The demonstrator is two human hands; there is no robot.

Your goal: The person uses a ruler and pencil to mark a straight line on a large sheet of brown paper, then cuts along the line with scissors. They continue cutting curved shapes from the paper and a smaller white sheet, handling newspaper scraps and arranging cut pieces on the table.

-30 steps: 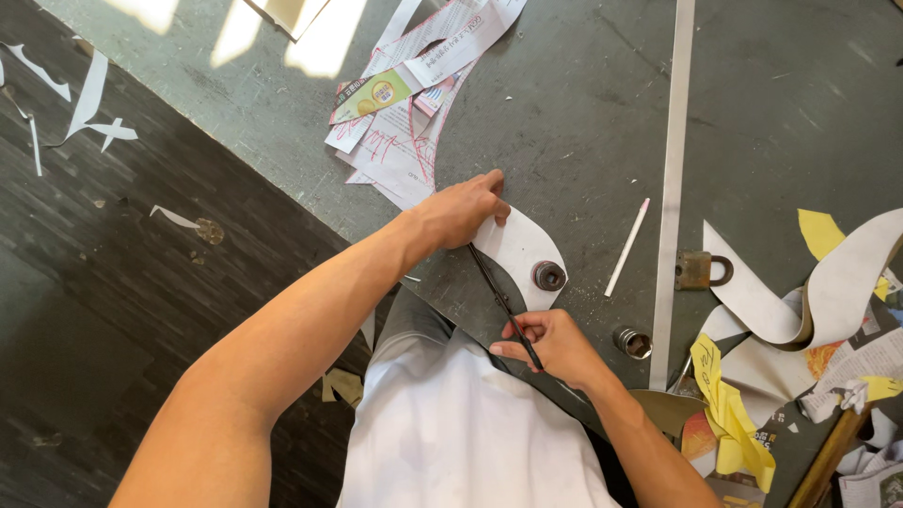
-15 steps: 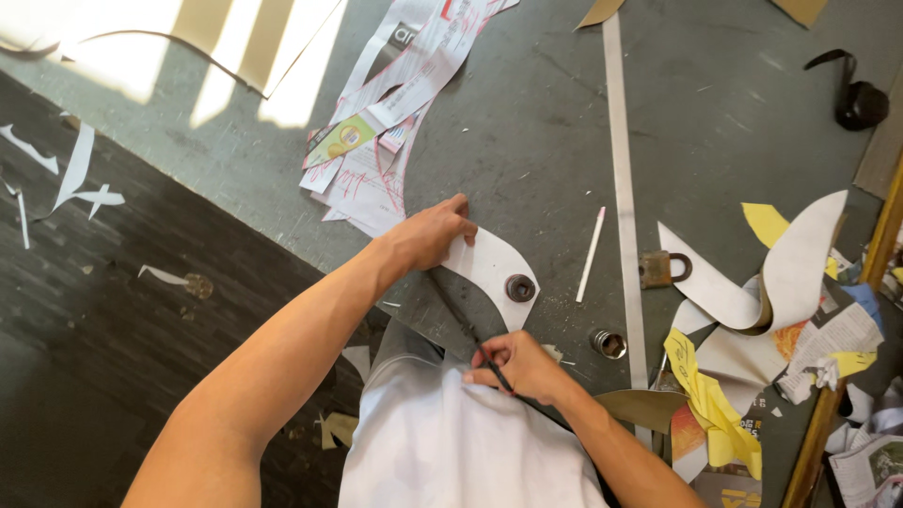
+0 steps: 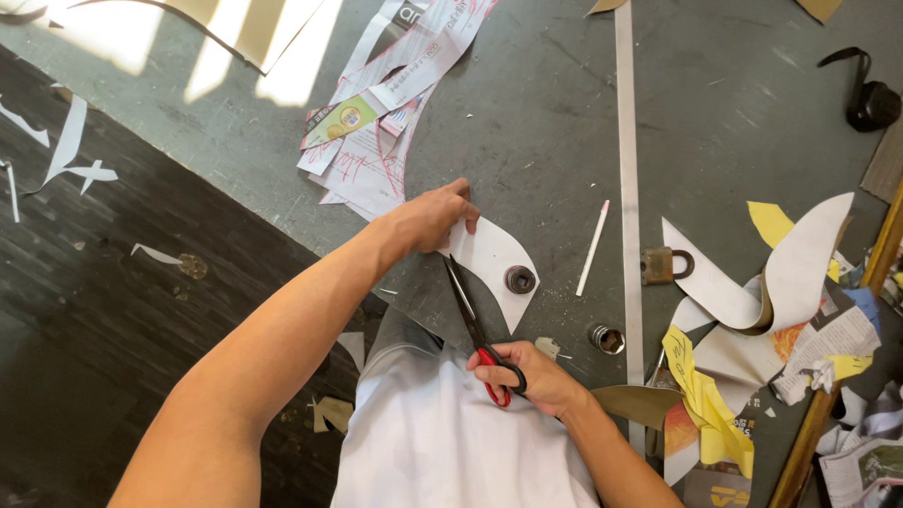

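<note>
My left hand presses flat on the upper end of a white curved paper pattern lying on dark grey sheet material spread over the table. My right hand grips scissors with red and black handles; the blades point up along the pattern's left edge, toward my left hand. A small round metal weight rests on the pattern.
A long metal ruler runs up the table. Near it lie a white stick, a brass padlock and a second small round weight. Printed paper patterns lie at top, paper scraps at right, a black object far right.
The view has shifted, so everything sits further left. My right hand has drawn back toward my body and the scissors now show in full along the pattern edge. My left hand stays on the pattern.
</note>
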